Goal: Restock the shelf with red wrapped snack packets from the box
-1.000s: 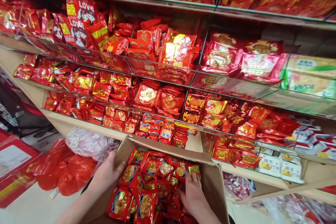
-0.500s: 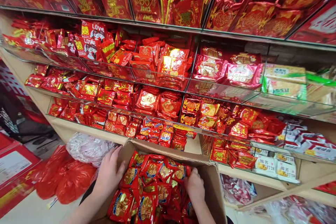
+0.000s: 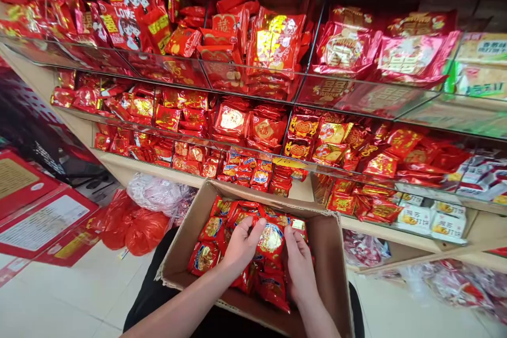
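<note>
An open cardboard box rests at my lap, holding many small red packets with gold and blue print. Inside it, my left hand has its thumb and fingers closed on the left edge of one red snack packet. The fingers of my right hand are closed at the same packet's right edge. Its round gold print faces up toward me. More packets lie beneath and around both hands, such as a red packet at the box's left side. My palms hide part of the pile.
Shelves with clear fronts hold red sweet and biscuit packets just beyond the box. Red plastic bags and a clear bag sit on the floor to the left, near red cartons. More bagged goods lie under the shelf at right.
My left hand has moved from the box's left rim into the box, and my right hand has come nearer to it. One packet is now between them. The view has tilted down.
</note>
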Demonstrator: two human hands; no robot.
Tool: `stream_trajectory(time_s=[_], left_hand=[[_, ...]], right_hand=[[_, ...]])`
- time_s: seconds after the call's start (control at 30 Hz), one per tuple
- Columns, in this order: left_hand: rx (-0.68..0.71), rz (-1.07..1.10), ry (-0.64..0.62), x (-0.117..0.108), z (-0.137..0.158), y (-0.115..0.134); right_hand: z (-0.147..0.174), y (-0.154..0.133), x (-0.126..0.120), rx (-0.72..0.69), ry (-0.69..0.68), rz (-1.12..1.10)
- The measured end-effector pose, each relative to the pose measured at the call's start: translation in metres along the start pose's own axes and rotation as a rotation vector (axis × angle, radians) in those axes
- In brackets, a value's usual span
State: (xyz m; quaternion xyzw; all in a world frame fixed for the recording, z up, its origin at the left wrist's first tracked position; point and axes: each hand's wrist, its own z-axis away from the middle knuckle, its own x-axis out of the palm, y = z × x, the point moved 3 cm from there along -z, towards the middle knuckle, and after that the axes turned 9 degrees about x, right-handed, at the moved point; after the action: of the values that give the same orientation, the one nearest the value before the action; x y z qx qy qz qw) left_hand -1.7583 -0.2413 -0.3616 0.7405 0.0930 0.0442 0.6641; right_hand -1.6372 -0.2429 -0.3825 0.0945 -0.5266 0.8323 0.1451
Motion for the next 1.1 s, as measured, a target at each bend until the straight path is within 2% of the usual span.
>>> stream_trajectory(time_s=[0.13, 0.2, 0.37, 0.47, 0.57, 0.67, 0.73, 0.97, 1.1], left_hand=[[0.035, -0.029, 0.076, -0.001, 0.000, 0.003], [0.048, -0.018, 0.112, -0.001, -0.001, 0.006], [0.039, 0.061, 0.112, 0.002, 0.001, 0.010], [0.034, 0.092, -0.017, 0.001, 0.001, 0.011], [0.119, -0.044, -0.125, -0.003, -0.001, 0.017], [0.221, -0.265, -0.106, -0.008, -0.006, 0.022], [0.240, -0.325, -0.084, -0.009, -0.008, 0.021], [0.101, -0.112, -0.135, -0.002, -0.010, 0.010], [0.154, -0.149, -0.077, 0.000, -0.012, 0.010]], right_hand=[[-0.009, -0.004, 0.001, -0.251, 0.192, 0.152], [-0.010, -0.005, 0.002, -0.326, 0.238, 0.172], [-0.011, 0.007, 0.002, -0.243, 0.163, 0.065], [-0.013, 0.014, -0.002, -0.185, 0.167, 0.048], [-0.012, 0.012, -0.007, -0.191, 0.240, 0.136], [-0.006, 0.003, -0.008, -0.256, 0.287, 0.226], [-0.002, -0.003, -0.006, -0.279, 0.291, 0.246], [0.001, -0.012, -0.003, -0.270, 0.296, 0.230], [-0.003, -0.008, -0.005, -0.248, 0.291, 0.196]])
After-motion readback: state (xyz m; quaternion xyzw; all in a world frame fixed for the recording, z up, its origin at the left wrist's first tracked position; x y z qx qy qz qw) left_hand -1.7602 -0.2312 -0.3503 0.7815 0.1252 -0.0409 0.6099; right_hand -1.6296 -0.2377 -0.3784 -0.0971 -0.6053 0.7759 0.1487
